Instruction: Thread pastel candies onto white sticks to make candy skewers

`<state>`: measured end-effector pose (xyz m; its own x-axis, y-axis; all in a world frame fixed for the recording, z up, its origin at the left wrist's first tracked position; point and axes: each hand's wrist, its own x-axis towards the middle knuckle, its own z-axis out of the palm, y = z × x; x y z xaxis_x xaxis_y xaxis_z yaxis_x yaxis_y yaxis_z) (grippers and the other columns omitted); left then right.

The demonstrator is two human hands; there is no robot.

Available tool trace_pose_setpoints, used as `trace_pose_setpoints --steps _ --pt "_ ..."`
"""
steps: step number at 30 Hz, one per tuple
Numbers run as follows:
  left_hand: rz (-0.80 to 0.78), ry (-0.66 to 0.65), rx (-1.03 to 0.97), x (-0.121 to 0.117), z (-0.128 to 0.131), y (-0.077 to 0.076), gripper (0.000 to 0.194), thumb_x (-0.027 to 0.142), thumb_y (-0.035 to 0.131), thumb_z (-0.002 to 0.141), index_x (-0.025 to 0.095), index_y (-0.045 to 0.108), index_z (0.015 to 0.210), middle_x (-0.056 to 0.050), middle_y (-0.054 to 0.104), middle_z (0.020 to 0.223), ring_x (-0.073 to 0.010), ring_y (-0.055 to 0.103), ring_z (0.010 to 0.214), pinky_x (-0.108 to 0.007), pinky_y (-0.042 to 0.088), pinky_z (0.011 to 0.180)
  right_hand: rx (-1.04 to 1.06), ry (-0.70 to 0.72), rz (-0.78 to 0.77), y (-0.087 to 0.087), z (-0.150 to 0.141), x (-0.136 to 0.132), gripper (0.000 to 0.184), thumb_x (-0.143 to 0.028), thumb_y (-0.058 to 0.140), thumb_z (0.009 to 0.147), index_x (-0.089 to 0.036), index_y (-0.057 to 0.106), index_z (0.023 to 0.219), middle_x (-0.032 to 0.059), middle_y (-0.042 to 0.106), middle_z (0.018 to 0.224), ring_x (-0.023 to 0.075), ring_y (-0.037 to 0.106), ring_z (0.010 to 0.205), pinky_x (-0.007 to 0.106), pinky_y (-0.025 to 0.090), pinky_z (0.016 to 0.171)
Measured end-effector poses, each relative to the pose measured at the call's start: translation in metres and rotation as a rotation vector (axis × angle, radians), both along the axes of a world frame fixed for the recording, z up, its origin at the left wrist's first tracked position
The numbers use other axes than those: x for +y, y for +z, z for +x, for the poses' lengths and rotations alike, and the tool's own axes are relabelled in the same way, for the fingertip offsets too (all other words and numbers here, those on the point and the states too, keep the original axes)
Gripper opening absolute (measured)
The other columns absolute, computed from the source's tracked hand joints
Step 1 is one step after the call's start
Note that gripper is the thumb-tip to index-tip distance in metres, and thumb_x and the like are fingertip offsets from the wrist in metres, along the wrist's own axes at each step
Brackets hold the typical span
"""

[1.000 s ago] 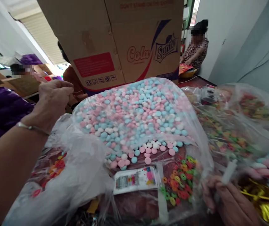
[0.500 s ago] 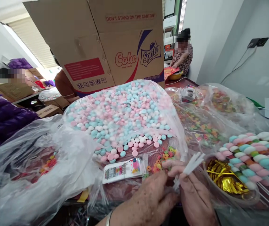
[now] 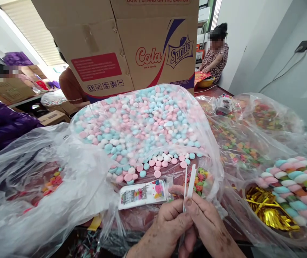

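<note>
My right hand (image 3: pixel 206 218) is closed round a small bunch of white sticks (image 3: pixel 192 179), their ends pointing up. Right beside it, my left hand (image 3: pixel 168 224) pinches a single thin white stick (image 3: pixel 185 182) that stands slightly apart from the bunch. The hands touch, and the sticks' lower parts are mostly hidden by the fingers. Just beyond the left hand lies a stack of printed clear packets (image 3: pixel 144 193). Small ring gummies (image 3: pixel 202 181) in several colours lie behind the right hand.
A big clear bag of pink, blue and white candies (image 3: pixel 142 122) fills the middle, before a tall carton (image 3: pixel 156 43). At right are a tub rim (image 3: pixel 266 234) around gold twist ties (image 3: pixel 272 211), and candy skewers (image 3: pixel 298 182). Crumpled plastic (image 3: pixel 70 208) lies left. People work behind.
The sticks have swung from leaning right to nearly upright. One stick now stands apart from the bunch, in my left fingers. The camera view has shifted slightly, and both hands sit lower and further left.
</note>
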<state>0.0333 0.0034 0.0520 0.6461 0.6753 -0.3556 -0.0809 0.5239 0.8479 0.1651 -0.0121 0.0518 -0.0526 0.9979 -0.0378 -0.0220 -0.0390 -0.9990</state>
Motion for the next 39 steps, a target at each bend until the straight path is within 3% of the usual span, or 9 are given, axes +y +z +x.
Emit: trace_pose_setpoints --steps 3,7,13,18,22,27,32,36,39 --pt "0.015 0.118 -0.062 -0.004 0.002 -0.005 0.041 0.055 0.059 0.085 0.015 0.061 0.088 0.003 0.052 0.044 -0.0050 0.032 0.029 -0.016 0.019 0.029 -0.073 0.043 0.029 -0.004 0.004 -0.001 0.046 -0.051 0.042 0.094 -0.023 0.066 0.121 0.0103 0.069 0.114 0.0263 0.061 0.113 0.045 0.041 0.105" --pt "0.039 0.232 -0.101 -0.010 0.007 -0.008 0.038 0.054 0.062 0.082 0.016 0.058 0.079 0.004 0.050 0.045 -0.0048 0.031 0.034 -0.017 0.019 0.033 -0.149 0.001 0.108 -0.015 0.009 -0.009 0.042 -0.046 0.044 0.094 -0.025 0.065 0.124 0.0088 0.067 0.120 0.0270 0.060 0.114 0.043 0.043 0.105" --pt "0.058 0.095 -0.012 -0.013 0.007 -0.002 0.033 0.047 0.060 0.083 0.016 0.053 0.076 0.004 0.052 0.050 -0.0042 0.032 0.037 -0.017 0.020 0.037 -0.214 -0.130 0.142 -0.028 0.020 -0.017 0.035 -0.039 0.051 0.092 -0.023 0.070 0.116 0.0065 0.072 0.110 0.0230 0.068 0.103 0.030 0.053 0.093" --pt "0.118 -0.042 0.075 -0.016 0.002 -0.001 0.033 0.044 0.053 0.088 0.017 0.051 0.070 0.005 0.048 0.048 -0.0050 0.033 0.037 -0.017 0.022 0.035 -0.335 -0.165 0.155 -0.030 0.025 -0.020 0.030 -0.040 0.057 0.086 -0.023 0.077 0.101 0.0040 0.074 0.106 0.0238 0.068 0.102 0.032 0.047 0.100" --pt "0.142 -0.037 0.058 -0.017 0.001 -0.002 0.033 0.045 0.048 0.090 0.017 0.053 0.074 0.004 0.049 0.050 -0.0062 0.034 0.038 -0.018 0.023 0.036 -0.301 -0.155 0.152 -0.038 0.025 -0.024 0.028 -0.035 0.056 0.089 -0.024 0.074 0.108 0.0025 0.074 0.106 0.0213 0.069 0.099 0.025 0.053 0.092" --pt "0.210 0.058 0.031 -0.018 0.000 -0.005 0.033 0.044 0.048 0.090 0.015 0.055 0.076 0.003 0.050 0.051 -0.0061 0.033 0.039 -0.019 0.023 0.038 -0.250 -0.213 0.289 -0.033 0.014 -0.023 0.026 -0.026 0.053 0.092 -0.025 0.071 0.111 0.0018 0.074 0.102 0.0160 0.071 0.085 0.020 0.057 0.077" --pt "0.189 0.300 0.051 -0.017 -0.013 -0.012 0.035 0.045 0.054 0.090 0.013 0.060 0.077 0.004 0.048 0.049 -0.0047 0.031 0.040 -0.017 0.023 0.040 -0.426 -0.155 0.434 -0.016 0.010 -0.014 0.028 -0.022 0.052 0.091 -0.026 0.068 0.114 0.0024 0.071 0.110 0.0179 0.066 0.102 0.026 0.053 0.089" --pt "0.170 0.581 0.033 -0.010 -0.033 -0.018 0.032 0.042 0.058 0.089 0.014 0.061 0.105 0.005 0.052 0.051 -0.0053 0.033 0.044 -0.015 0.021 0.042 -0.459 -0.324 0.372 -0.018 0.030 -0.009 0.028 -0.024 0.051 0.093 -0.026 0.063 0.118 0.0016 0.070 0.111 0.0156 0.067 0.099 0.026 0.053 0.089" --pt "0.208 0.688 0.052 -0.005 -0.044 -0.024 0.032 0.043 0.061 0.087 0.014 0.062 0.101 0.005 0.051 0.048 -0.0046 0.032 0.041 -0.015 0.018 0.040 -0.483 -0.395 0.340 -0.022 0.043 -0.006 0.025 -0.026 0.052 0.093 -0.026 0.063 0.115 0.0012 0.072 0.104 0.0150 0.069 0.089 0.027 0.054 0.084"
